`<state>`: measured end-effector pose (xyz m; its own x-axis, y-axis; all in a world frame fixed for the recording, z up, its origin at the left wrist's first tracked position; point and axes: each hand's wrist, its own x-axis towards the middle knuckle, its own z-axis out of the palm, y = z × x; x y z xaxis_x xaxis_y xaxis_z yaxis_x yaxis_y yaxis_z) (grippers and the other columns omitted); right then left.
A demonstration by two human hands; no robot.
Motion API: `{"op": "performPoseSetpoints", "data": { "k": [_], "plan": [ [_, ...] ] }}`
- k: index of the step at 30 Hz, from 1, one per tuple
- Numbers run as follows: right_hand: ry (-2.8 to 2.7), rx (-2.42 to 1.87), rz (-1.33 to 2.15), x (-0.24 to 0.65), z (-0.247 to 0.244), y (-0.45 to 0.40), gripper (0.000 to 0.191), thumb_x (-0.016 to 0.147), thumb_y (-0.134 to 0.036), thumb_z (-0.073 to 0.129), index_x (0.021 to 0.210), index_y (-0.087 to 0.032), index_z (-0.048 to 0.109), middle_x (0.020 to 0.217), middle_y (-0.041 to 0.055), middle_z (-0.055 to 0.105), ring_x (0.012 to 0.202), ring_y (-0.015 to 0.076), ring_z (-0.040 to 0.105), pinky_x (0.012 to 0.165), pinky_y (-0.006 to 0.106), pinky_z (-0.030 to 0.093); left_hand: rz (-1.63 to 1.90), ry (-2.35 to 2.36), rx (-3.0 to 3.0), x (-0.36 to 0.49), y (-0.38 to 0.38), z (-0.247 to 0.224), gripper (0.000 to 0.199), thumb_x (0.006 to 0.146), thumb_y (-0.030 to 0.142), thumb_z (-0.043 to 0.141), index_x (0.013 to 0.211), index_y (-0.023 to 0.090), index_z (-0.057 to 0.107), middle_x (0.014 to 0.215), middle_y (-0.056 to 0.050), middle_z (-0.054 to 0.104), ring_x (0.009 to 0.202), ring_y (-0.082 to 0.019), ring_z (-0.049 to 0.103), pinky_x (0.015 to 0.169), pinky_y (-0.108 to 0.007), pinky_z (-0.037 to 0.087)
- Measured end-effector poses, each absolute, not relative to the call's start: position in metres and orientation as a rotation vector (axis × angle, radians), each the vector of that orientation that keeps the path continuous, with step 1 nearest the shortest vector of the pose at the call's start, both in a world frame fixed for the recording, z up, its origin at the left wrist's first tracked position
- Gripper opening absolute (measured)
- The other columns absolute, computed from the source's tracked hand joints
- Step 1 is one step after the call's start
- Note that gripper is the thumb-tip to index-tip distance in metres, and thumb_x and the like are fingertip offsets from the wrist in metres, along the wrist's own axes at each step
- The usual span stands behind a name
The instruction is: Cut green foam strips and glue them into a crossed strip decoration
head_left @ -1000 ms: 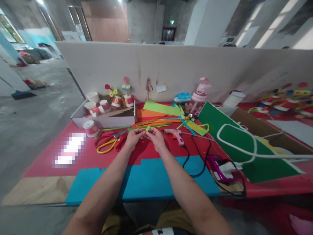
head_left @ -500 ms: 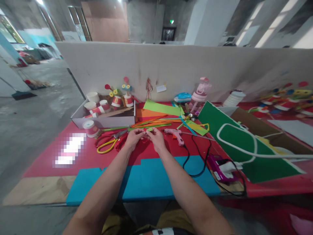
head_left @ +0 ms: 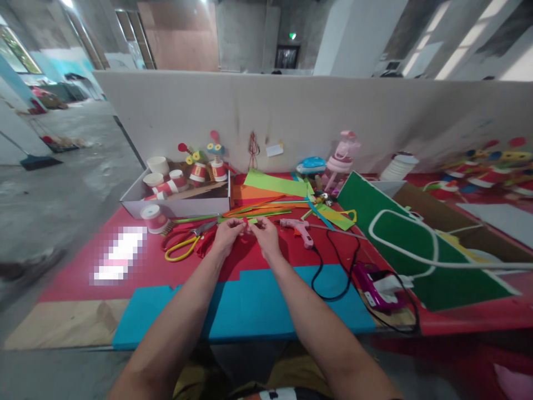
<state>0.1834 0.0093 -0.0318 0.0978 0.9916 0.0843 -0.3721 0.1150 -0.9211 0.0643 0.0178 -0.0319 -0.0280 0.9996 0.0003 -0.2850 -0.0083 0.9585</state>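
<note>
Close together over the red table covering, my left hand (head_left: pixel 228 233) and my right hand (head_left: pixel 265 236) are both closed in a pinch. A small red paper piece (head_left: pixel 245 222) is at the left fingertips. The right fingers pinch a small light-green paper piece (head_left: pixel 253 220); the two pieces meet or nearly meet, and the fingers partly hide them. Left of my left hand lie scissors (head_left: pixel 183 247) with yellow and red handles. A pink glue gun (head_left: pixel 300 229) rests just right of my right hand. Behind the hands are orange and green paper strips (head_left: pixel 258 210).
A white box (head_left: pixel 179 208) holds paper cups and cup figures, with another cup (head_left: pixel 154 218) before it. Blue sheets (head_left: pixel 287 303) line the front edge. On the right are a purple power strip (head_left: pixel 377 289), black cords and a green board (head_left: pixel 400 244) with a white cable.
My hands stay almost in place, with slight finger movement; a little more of the red piece shows. A blurred dark shape has come in at the left edge above the floor.
</note>
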Motion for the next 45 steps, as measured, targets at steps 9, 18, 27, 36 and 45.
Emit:
{"op": "performPoseSetpoints", "data": {
  "k": [9, 18, 27, 36, 45],
  "plan": [
    [-0.713, -0.689, 1.669, 0.192, -0.044, 0.021, 0.018, 0.067, -0.021, 0.073, 0.079, -0.019, 0.060, 0.070, -0.0017, 0.066, 0.063, 0.0104, 0.061, 0.070, 0.028, 0.055, 1.309, 0.931, 0.978, 0.061, 0.017, -0.030, 0.026, 0.056, 0.024, 0.079, 0.072, 0.011, 0.064, 0.060, 0.001, 0.060, 0.050, -0.007, 0.050, 0.053, -0.021, 0.039],
    [-0.761, -0.653, 1.673, 0.189, -0.041, 0.017, 0.034, 0.056, -0.031, 0.084, 0.079, -0.018, 0.063, 0.071, -0.0014, 0.068, 0.064, 0.0113, 0.063, 0.071, 0.030, 0.057, 1.327, 0.965, 0.991, 0.062, 0.017, -0.030, 0.023, 0.055, 0.022, 0.077, 0.071, 0.012, 0.064, 0.059, 0.001, 0.060, 0.050, -0.008, 0.052, 0.052, -0.021, 0.040],
    [-0.796, -0.761, 1.551, 0.184, -0.042, 0.015, 0.037, 0.055, -0.036, 0.083, 0.082, -0.018, 0.065, 0.070, -0.0012, 0.066, 0.064, 0.0123, 0.062, 0.072, 0.033, 0.057, 1.327, 0.985, 0.989, 0.060, 0.016, -0.032, 0.027, 0.054, 0.026, 0.080, 0.072, 0.012, 0.065, 0.057, 0.001, 0.060, 0.049, -0.008, 0.051, 0.051, -0.021, 0.040],
    [-1.090, -1.005, 1.127, 0.185, -0.049, 0.018, 0.025, 0.070, -0.042, 0.067, 0.080, -0.020, 0.069, 0.066, 0.0000, 0.066, 0.062, 0.0157, 0.061, 0.063, 0.029, 0.052, 1.314, 0.938, 0.958, 0.061, 0.016, -0.033, 0.028, 0.053, 0.030, 0.081, 0.071, 0.012, 0.070, 0.059, -0.002, 0.063, 0.053, -0.010, 0.053, 0.055, -0.023, 0.042],
    [-1.045, -0.943, 1.105, 0.183, -0.039, 0.011, 0.017, 0.071, -0.035, 0.067, 0.079, -0.020, 0.067, 0.070, -0.0003, 0.067, 0.064, 0.0143, 0.062, 0.066, 0.028, 0.053, 1.335, 0.911, 1.012, 0.065, 0.011, -0.026, 0.030, 0.056, 0.031, 0.082, 0.074, 0.012, 0.067, 0.065, -0.001, 0.064, 0.057, -0.008, 0.055, 0.058, -0.021, 0.042]
  ]
}}
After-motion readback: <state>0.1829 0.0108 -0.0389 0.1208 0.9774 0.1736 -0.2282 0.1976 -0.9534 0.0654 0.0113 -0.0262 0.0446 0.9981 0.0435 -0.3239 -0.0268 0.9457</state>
